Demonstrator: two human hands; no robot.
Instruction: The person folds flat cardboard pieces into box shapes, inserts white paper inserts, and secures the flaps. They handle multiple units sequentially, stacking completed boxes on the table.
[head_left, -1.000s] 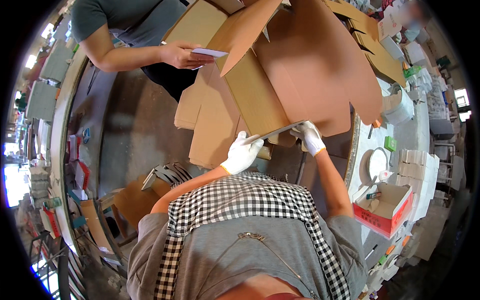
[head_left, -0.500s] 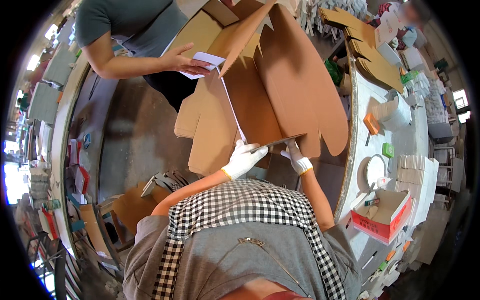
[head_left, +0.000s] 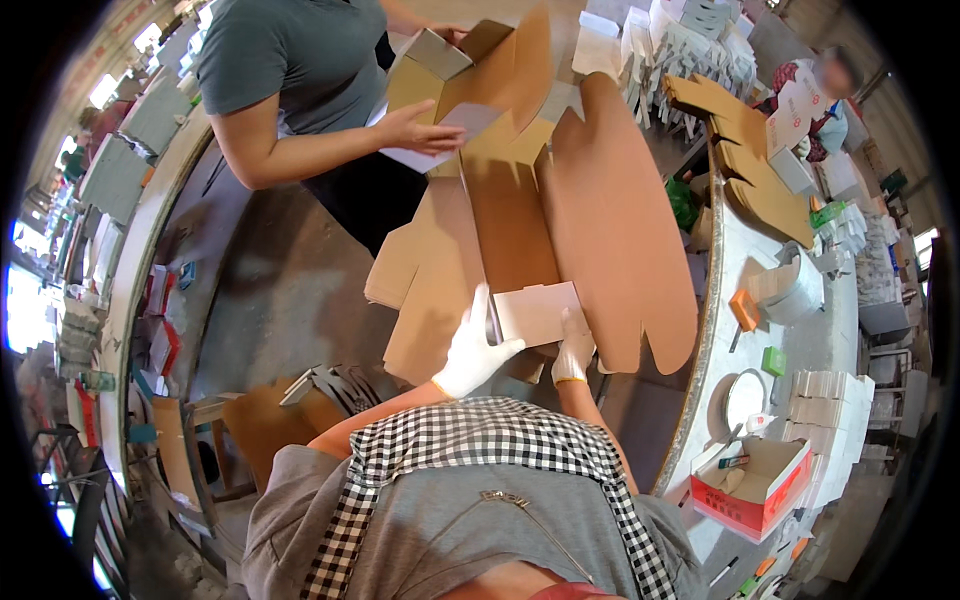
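A brown cardboard box [head_left: 510, 215] lies unfolded before me, its long side panels spread outward. At its near end stands a pale end flap [head_left: 537, 312]. My left hand [head_left: 470, 348], in a white glove, is at the flap's left edge, fingers stretched upward and thumb spread apart. My right hand [head_left: 574, 350], also gloved, grips the flap's lower right corner; its thumb is hidden. Across from me, a co-worker's hand [head_left: 420, 133] holds a white sheet [head_left: 470, 125] over the box's far left. Beside it is another partly folded carton [head_left: 440, 70].
To the right runs a long worktable [head_left: 735, 290] with flat cardboard [head_left: 745, 165], an orange block [head_left: 743, 310], a roll of tape [head_left: 745, 400] and a red-and-white box [head_left: 755, 490]. On the left is another long bench [head_left: 150, 235]. An open carton [head_left: 265, 430] sits low at my left.
The near end flap has tilted up to face me. My left hand's fingers have straightened upward, and my right hand has moved lower. The co-worker's white sheet has shifted right.
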